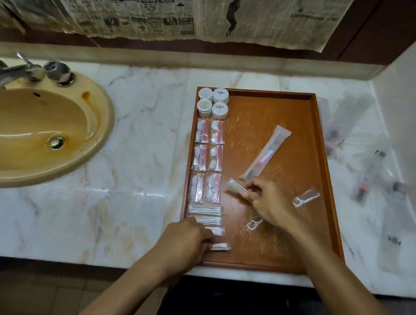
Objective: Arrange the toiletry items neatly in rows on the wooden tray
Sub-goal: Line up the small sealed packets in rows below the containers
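A wooden tray [290,108] lies on the marble counter. Along its left side sit several round white soap boxes [212,101], then several clear sachets with red strips [208,161], then cotton-swab packets [205,210] stacked toward the front. My left hand [187,239] rests on the front swab packets [217,246], fingers curled over them. My right hand [265,199] pinches another swab packet [236,187] just above the tray's middle. A wrapped toothbrush [266,155] lies diagonally in the tray. Two wrapped floss picks [305,199] [254,223] lie near my right hand.
A tan sink [40,132] with a metal tap [24,72] is set in the counter at the left. More clear-wrapped toiletry items [362,171] are scattered on the counter right of the tray, beside a white wall. Newspaper hangs over the back wall.
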Demonstrator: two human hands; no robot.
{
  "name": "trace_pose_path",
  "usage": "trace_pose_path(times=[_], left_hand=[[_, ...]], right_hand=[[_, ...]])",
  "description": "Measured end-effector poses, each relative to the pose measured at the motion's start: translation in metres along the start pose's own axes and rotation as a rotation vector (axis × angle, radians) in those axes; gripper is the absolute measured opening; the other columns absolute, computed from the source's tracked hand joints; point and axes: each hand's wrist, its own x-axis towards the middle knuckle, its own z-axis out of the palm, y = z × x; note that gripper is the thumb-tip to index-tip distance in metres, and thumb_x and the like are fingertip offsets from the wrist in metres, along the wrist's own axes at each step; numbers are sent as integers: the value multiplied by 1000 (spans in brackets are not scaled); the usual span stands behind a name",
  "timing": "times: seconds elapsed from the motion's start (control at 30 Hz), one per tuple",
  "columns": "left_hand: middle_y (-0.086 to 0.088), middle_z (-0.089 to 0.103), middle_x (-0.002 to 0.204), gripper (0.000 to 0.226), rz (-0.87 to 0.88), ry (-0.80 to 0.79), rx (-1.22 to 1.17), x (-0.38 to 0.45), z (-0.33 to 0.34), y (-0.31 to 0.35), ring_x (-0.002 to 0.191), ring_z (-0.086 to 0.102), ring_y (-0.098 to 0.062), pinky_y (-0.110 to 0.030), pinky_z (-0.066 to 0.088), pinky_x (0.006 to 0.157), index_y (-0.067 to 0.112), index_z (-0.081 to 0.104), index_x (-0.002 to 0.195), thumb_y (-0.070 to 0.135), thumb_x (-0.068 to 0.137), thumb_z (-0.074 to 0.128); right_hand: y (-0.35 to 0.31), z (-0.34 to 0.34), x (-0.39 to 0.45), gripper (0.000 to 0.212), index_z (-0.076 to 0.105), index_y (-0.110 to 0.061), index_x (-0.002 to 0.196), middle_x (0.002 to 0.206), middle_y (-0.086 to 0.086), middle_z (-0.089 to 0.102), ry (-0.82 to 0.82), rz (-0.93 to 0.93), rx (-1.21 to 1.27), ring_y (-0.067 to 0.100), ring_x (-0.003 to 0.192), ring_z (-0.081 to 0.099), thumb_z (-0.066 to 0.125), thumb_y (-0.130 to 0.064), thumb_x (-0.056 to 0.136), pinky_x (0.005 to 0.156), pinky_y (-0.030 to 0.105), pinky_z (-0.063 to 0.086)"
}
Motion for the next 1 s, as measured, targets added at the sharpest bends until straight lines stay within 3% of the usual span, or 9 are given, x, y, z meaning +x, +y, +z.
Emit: trace_pose_path(times=[0.13, 0.23, 0.3, 0.4, 0.53, 0.57, 0.73, 0.87, 1.0], left_hand=[[3, 66, 94, 31, 73, -6, 188, 2, 7, 10, 94, 56, -21, -28, 34, 61, 32, 66, 112, 24, 87, 48], [7, 59, 65, 21, 138, -1, 290, -2, 10, 10, 68, 58, -18, -23, 30, 44, 30, 73, 82, 21, 63, 68], [7, 55, 63, 19, 151, 38, 293, -4, 14, 8, 62, 56, -19, -24, 31, 38, 26, 68, 70, 20, 56, 79], [5, 54, 64, 25, 142, 69, 283, -10, 13, 5, 62, 55, -20, -26, 27, 37, 23, 62, 67, 18, 54, 82], [7, 56, 68, 3, 163, 116, 285, -17, 14, -3, 67, 56, -17, -26, 27, 39, 24, 63, 74, 25, 73, 66], [7, 56, 69, 7, 172, 106, 281, -17, 16, -4, 68, 56, -17, -27, 29, 38, 24, 63, 75, 28, 74, 69], [5, 55, 70, 27, 176, 67, 305, -17, 20, -8, 66, 54, -17, -26, 29, 38, 22, 56, 70, 25, 66, 82], [2, 55, 68, 28, 215, 64, 340, -17, 19, -7, 62, 52, -18, -27, 24, 40, 19, 55, 67, 17, 58, 82], [1, 57, 68, 22, 265, 80, 359, -17, 20, -9, 60, 51, -20, -27, 29, 40, 18, 58, 70, 13, 60, 77]], right_hand=[[-3, 3, 1, 13, 70, -23, 98, 104, -16, 61, 11, -18, -49, 11, 93, 55, 63, -16, 90, 77, 33, 48], [-5, 4, 1, 14, 70, -22, 101, 109, -11, 64, 9, -41, -71, 13, 95, 54, 63, -17, 90, 81, 35, 48], [-6, 4, 2, 13, 70, -23, 101, 105, -9, 64, 3, -49, -82, 13, 93, 54, 64, -18, 90, 80, 35, 47], [-6, 4, 3, 12, 69, -23, 100, 108, -9, 65, -8, -48, -107, 13, 95, 52, 64, -19, 90, 83, 36, 47], [-7, 5, 2, 12, 69, -24, 98, 111, -8, 65, -18, -32, -131, 15, 98, 52, 64, -18, 89, 87, 42, 47], [-8, 5, 2, 12, 69, -25, 98, 110, -8, 64, -19, -28, -137, 15, 98, 52, 64, -18, 89, 87, 42, 47], [-11, 7, 0, 13, 69, -24, 96, 106, -10, 65, -19, -24, -145, 11, 94, 53, 62, -15, 90, 81, 35, 47], [-10, 9, 0, 14, 69, -24, 97, 111, -8, 67, -26, -16, -138, 7, 87, 49, 61, -14, 90, 76, 30, 43], [-9, 11, -1, 14, 69, -23, 97, 113, -7, 67, -32, -18, -124, 3, 82, 47, 62, -14, 90, 74, 27, 37]])
